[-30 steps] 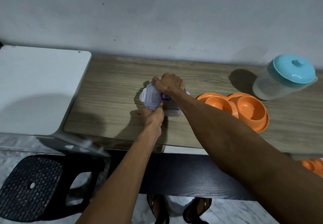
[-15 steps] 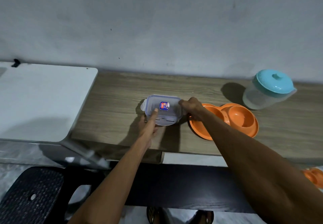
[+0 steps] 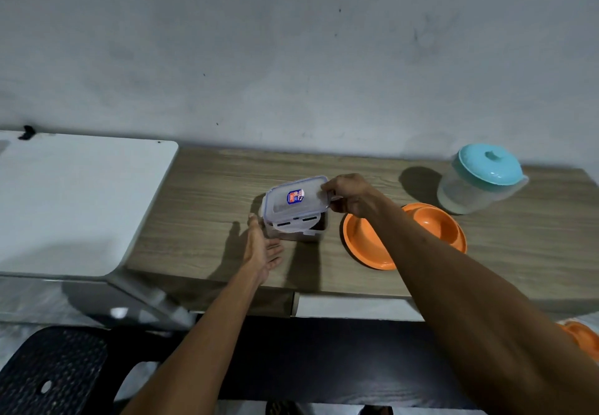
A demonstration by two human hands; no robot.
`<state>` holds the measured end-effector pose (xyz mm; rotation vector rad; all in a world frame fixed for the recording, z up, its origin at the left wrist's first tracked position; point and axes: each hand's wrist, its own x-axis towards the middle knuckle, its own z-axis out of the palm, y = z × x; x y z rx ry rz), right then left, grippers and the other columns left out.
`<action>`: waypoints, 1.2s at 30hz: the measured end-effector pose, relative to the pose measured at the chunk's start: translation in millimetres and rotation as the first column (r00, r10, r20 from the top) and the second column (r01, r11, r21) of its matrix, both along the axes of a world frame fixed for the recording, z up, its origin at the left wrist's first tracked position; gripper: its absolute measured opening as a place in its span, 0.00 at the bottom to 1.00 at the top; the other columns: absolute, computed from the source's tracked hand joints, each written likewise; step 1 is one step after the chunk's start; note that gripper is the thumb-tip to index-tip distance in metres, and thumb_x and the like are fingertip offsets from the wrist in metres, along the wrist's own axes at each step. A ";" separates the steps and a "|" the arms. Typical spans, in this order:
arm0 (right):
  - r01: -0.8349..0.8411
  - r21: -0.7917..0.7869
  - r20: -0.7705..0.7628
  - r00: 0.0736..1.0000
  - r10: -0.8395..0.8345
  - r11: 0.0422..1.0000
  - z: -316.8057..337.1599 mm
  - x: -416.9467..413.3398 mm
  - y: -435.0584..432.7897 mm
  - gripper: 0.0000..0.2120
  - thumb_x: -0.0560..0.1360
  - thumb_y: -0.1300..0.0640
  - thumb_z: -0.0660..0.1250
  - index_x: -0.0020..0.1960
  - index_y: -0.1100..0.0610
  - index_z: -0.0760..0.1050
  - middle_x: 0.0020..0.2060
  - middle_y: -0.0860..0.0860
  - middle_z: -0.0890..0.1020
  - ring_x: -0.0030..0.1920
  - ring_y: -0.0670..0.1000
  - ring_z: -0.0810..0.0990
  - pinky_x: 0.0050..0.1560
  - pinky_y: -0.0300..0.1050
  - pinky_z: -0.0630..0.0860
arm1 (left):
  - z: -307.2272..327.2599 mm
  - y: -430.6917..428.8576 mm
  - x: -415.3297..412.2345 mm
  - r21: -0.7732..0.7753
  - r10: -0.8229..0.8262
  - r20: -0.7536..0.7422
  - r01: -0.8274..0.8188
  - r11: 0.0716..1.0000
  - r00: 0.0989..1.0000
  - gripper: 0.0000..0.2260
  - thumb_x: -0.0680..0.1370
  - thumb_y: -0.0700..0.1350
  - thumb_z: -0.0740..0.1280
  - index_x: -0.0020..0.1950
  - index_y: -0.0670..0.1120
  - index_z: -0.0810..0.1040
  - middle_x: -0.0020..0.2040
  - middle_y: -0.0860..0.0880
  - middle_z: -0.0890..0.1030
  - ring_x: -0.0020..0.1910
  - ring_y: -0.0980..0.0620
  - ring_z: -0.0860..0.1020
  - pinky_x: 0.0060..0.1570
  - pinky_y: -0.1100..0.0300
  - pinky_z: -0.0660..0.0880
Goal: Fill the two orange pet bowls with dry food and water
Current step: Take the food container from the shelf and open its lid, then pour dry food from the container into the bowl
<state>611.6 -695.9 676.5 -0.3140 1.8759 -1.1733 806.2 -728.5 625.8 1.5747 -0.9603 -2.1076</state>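
Observation:
A clear plastic food container (image 3: 309, 231) stands on the wooden table (image 3: 201, 207), dark contents showing through its side. Its clear lid (image 3: 295, 199) with a blue seal and a sticker is tilted up on the right side. My right hand (image 3: 348, 194) pinches the lid's right edge. My left hand (image 3: 262, 249) rests open beside the container's left front corner, fingers spread. An orange double pet bowl (image 3: 431, 223) lies right of the container, partly hidden by my right forearm. A clear water jug with a turquoise lid (image 3: 486, 168) stands at the back right.
A white surface (image 3: 74, 200) adjoins the table on the left. A black perforated stool (image 3: 48, 372) stands at the lower left. Another orange bowl (image 3: 583, 337) peeks in at the lower right edge. A grey wall rises behind the table.
My right hand moved from the top of the container to its right edge and has raised the lid there. My left hand let go of the container's front and opened.

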 end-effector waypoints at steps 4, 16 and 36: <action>0.088 -0.047 0.049 0.995 -0.086 0.995 -3.7 -13.4 -24.0 0.13 0.75 0.67 0.68 0.34 0.59 0.71 0.30 0.57 0.73 0.27 0.52 0.70 0.21 0.35 0.67 | -8.6 -6.0 -2.4 0.022 -0.055 0.039 0.055 0.998 0.998 0.29 0.80 0.61 0.57 0.69 0.39 0.72 0.66 0.40 0.76 0.60 0.44 0.76 0.61 0.49 0.71; 0.255 -0.049 -0.025 0.966 -0.256 0.966 -47.7 -60.6 -87.1 0.12 0.75 0.69 0.65 0.36 0.58 0.69 0.34 0.56 0.74 0.32 0.51 0.73 0.22 0.36 0.66 | -39.6 -16.9 -2.8 0.014 -0.070 0.052 0.069 0.998 0.996 0.25 0.81 0.58 0.59 0.68 0.40 0.72 0.63 0.40 0.77 0.58 0.45 0.77 0.58 0.51 0.73; -0.027 0.229 -0.484 0.864 0.138 0.973 -50.8 -35.5 -40.5 0.13 0.73 0.56 0.65 0.47 0.63 0.83 0.43 0.61 0.85 0.46 0.60 0.84 0.49 0.54 0.82 | -22.1 -7.0 -2.5 -0.056 -0.013 0.093 0.019 0.998 0.996 0.24 0.80 0.59 0.61 0.66 0.42 0.75 0.57 0.42 0.79 0.47 0.51 0.79 0.50 0.51 0.76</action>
